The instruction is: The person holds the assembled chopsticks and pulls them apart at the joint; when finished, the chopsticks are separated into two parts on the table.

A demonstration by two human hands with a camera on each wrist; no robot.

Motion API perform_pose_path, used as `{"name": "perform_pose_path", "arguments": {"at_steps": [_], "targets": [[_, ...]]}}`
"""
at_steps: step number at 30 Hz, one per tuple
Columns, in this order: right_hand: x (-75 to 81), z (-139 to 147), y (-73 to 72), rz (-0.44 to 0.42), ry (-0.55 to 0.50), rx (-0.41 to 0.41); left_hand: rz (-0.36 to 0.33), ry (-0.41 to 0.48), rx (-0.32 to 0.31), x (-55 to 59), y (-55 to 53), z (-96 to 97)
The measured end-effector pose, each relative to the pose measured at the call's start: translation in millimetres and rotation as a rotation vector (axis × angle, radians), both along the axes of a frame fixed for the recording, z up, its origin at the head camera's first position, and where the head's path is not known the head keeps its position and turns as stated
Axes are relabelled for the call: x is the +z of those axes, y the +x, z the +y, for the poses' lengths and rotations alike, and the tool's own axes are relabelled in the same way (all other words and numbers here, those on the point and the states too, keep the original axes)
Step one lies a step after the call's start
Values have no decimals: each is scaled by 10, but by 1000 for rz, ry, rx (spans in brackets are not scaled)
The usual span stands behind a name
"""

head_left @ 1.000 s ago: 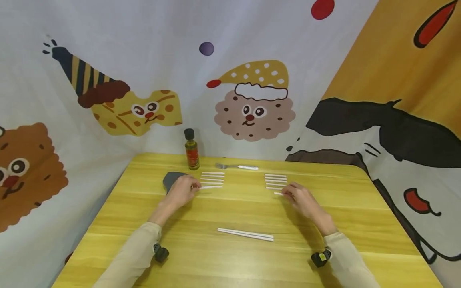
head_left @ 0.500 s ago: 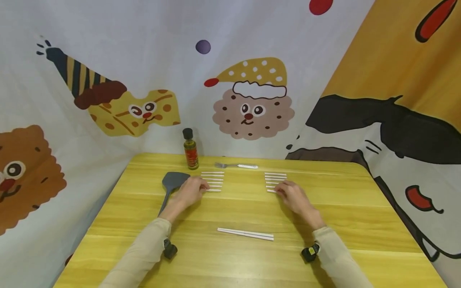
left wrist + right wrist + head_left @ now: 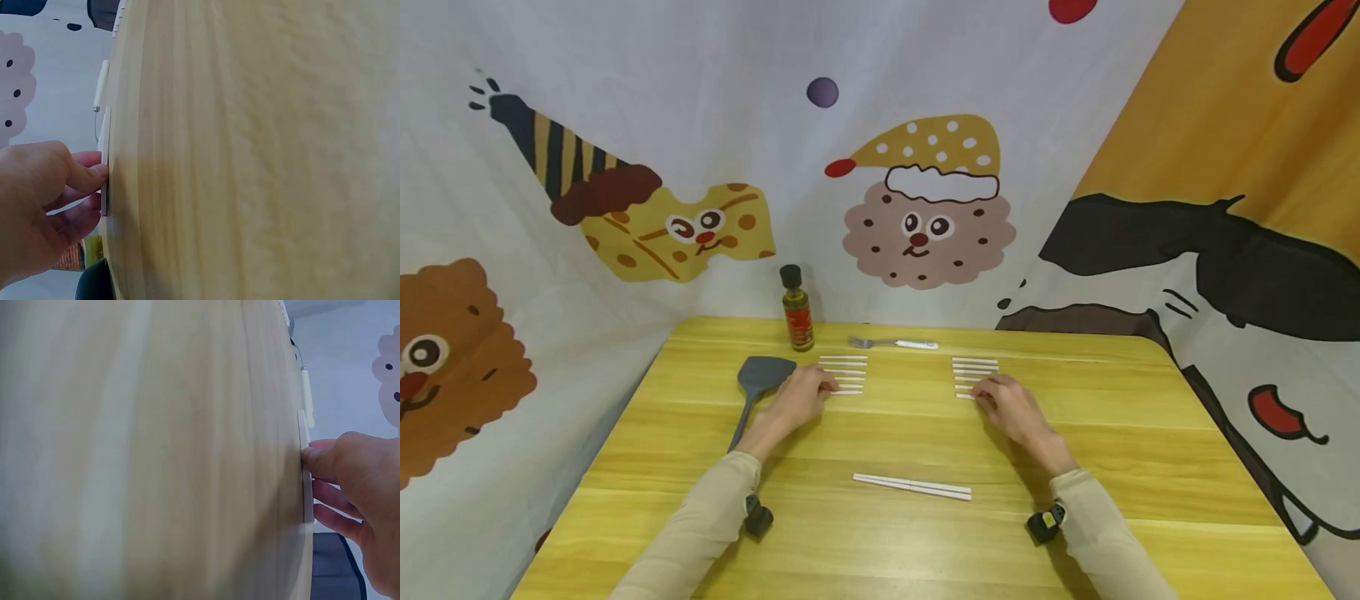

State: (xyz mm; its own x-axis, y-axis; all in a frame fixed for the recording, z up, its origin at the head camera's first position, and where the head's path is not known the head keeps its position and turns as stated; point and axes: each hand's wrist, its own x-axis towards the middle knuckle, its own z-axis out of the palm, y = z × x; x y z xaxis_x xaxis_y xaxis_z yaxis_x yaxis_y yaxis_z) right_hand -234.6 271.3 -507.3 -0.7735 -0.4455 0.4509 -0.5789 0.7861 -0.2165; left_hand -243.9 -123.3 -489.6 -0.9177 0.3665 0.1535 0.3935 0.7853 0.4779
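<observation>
My left hand (image 3: 800, 397) pinches a short white stick (image 3: 852, 392), the nearest in the left row of several parallel sticks (image 3: 844, 365). It lies along the tabletop in the left wrist view, where the stick (image 3: 105, 134) narrows toward its far end, the thumb against it. Across the gap, my right hand (image 3: 1011, 407) pinches the nearest short white stick (image 3: 964, 397) of the right row (image 3: 975, 366). Thumb and fingers meet that stick (image 3: 307, 503) at the table surface in the right wrist view. Two long white chopsticks (image 3: 912, 487) lie nearly side by side, closer to me.
A grey spatula (image 3: 762, 374) lies by my left hand, its handle running under the left forearm. Behind stand a bottle (image 3: 799, 321) with a black cap and red label, and a fork (image 3: 895, 343) lying flat. A printed curtain (image 3: 700, 108) hangs beyond the yellow wooden table (image 3: 917, 433).
Both hands have come inward, and the sticks they hold have been lowered into line with their rows. Over the last half second the hands have hardly moved.
</observation>
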Motion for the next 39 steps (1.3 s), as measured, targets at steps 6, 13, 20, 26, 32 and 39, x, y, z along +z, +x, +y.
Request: {"name": "perform_pose_path", "arguments": {"at_steps": [6, 13, 20, 26, 32, 39], "targets": [[-1, -2, -4, 21, 2, 13, -2, -4, 6, -13, -10, 11], [19, -22, -18, 25, 11, 23, 12, -22, 8, 11, -22, 24], [40, -3, -18, 25, -4, 27, 10, -23, 8, 12, -2, 11], [114, 19, 18, 87, -36, 35, 22, -20, 13, 41, 67, 11], [230, -9, 117, 59, -43, 44, 106, -18, -40, 107, 216, 26], [420, -110, 335, -100, 8, 59, 227, -65, -102, 226, 431, 96]]}}
